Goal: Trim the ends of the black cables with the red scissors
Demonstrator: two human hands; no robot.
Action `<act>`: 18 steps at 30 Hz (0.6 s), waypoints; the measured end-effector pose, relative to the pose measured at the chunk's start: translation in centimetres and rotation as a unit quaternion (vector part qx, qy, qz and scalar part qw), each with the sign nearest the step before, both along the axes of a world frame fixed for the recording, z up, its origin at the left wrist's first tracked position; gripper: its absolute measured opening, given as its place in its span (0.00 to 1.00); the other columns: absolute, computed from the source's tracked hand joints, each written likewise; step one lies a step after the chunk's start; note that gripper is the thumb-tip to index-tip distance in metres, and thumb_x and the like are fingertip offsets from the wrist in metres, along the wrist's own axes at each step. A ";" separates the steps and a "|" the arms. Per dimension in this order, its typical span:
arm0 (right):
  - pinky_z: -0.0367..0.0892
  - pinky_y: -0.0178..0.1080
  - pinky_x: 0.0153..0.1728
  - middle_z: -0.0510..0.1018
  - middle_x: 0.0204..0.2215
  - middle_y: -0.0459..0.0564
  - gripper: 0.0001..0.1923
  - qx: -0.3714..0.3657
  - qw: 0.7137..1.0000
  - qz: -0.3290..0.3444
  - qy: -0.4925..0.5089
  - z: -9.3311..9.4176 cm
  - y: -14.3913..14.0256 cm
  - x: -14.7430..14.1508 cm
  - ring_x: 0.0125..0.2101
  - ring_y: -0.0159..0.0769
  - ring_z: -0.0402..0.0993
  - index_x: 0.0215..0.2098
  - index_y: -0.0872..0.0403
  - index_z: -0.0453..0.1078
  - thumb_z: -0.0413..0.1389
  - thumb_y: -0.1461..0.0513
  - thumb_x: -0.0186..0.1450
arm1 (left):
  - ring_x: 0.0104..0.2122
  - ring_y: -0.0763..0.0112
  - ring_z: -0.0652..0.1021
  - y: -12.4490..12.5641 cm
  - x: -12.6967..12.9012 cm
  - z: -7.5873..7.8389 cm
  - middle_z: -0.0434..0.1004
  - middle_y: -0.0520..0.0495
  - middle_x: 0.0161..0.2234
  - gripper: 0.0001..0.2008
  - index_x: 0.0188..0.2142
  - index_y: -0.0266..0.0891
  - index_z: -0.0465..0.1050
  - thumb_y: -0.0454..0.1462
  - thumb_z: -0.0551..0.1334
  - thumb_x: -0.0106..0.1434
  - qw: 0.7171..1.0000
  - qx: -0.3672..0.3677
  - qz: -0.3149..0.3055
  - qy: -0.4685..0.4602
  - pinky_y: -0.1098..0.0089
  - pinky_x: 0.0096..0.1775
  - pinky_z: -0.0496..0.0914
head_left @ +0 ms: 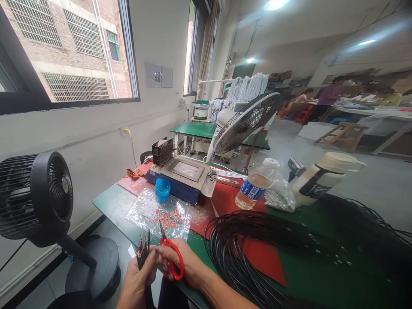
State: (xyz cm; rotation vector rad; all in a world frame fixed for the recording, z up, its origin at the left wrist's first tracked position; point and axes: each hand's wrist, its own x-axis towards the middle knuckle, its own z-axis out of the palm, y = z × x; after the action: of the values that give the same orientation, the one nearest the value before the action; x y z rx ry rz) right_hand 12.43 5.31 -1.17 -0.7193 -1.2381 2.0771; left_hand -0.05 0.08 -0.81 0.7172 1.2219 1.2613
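Wires (143, 246), a small black bundle with bare tips up, clamped in the left hand (137, 281) grip at the near edge of the green surface (322, 274). Right hand (183, 266) grip closed through the red scissors (170, 253), blades pointing up just beside the wire tips. Behind: clear bag of red bits (161, 214), blue cup (162, 190), black cable coil (257, 249), water bottle (254, 186).

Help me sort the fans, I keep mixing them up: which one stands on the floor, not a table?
The black round fan at far left, on its floor base; the white fan and small square fan sit at table level.
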 end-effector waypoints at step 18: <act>0.52 0.26 0.08 0.66 0.11 0.43 0.25 -0.067 0.997 0.044 0.015 0.6 -0.1 0.1 0.09 0.22 0.58 0.22 0.63 0.68 0.58 0.46 0.54 | 0.16 0.83 0.48 -0.3 0.6 1.3 0.52 0.58 0.13 0.14 0.20 0.34 0.69 0.43 0.62 0.54 0.996 0.023 -0.013 -0.086 0.77 0.18 0.43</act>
State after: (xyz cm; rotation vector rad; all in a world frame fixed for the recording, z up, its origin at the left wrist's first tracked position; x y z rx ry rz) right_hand 12.54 5.19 -0.57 -0.7012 -1.1398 2.2521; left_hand 0.57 -0.27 0.48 0.6417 1.0417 1.3050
